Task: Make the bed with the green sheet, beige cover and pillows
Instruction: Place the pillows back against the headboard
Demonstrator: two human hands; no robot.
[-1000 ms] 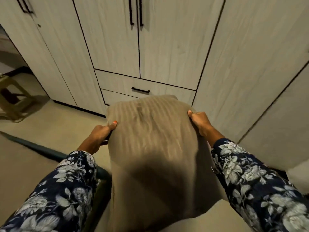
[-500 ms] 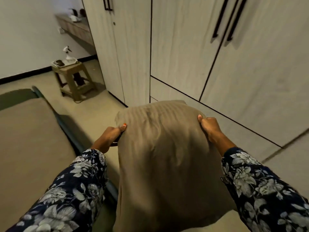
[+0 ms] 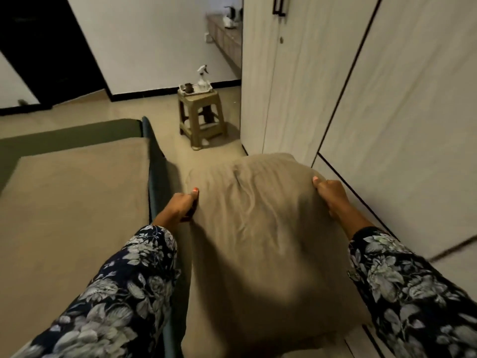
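I hold a beige pillow (image 3: 260, 228) up in front of me, over the floor beside the bed. My left hand (image 3: 180, 206) grips its left edge and my right hand (image 3: 331, 196) grips its right edge, thumbs on top. To the left lies the bed with the beige cover (image 3: 72, 215) spread flat over it. A strip of the green sheet (image 3: 69, 135) shows at the far end, beyond the cover's edge. The bed's dark side rail (image 3: 152, 177) runs between the cover and the pillow.
A pale wardrobe (image 3: 387, 99) fills the right side, close to the pillow. A plastic stool (image 3: 201, 117) with a tray and spray bottle stands on the floor ahead by the wardrobe's corner. A dark doorway (image 3: 44, 47) is at the far left.
My view has swung left from the wardrobe doors towards the bed. The pillow, still held by both hands, has come round with me, and the bed and stool are now in sight.
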